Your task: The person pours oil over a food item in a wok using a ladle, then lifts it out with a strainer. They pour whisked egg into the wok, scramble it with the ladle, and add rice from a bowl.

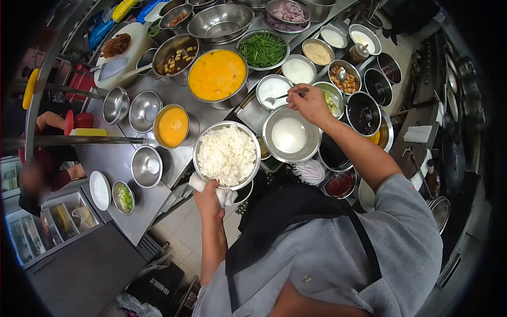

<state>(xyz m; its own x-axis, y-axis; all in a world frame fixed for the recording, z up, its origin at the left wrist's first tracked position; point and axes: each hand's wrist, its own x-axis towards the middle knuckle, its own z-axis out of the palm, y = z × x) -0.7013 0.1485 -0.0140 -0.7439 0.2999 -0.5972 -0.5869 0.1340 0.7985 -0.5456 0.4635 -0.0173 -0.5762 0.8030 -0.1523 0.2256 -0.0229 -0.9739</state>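
My left hand (209,198) grips the near rim of a metal bowl (255,165), with a folded white cloth (227,197) between hand and bowl. Cooked white rice (226,153) fills that bowl in a heap. Over on the right, my right hand (310,107) is closed around the handle of a metal spoon (271,100). The spoon's tip is at a bowl of white powder (274,86). Just below the right hand stands a wider metal bowl (310,149) with white contents at its bottom. A bowl of pale green pieces (331,100) sits partly hidden behind the hand.
Beaten egg fills a large pot (217,76) and a smaller one (173,127). Chopped green beans (262,49), dark sauce (364,113) and several other ingredient bowls crowd the counter. Empty metal bowls (146,166) stand left. Another person's arm (50,121) shows far left.
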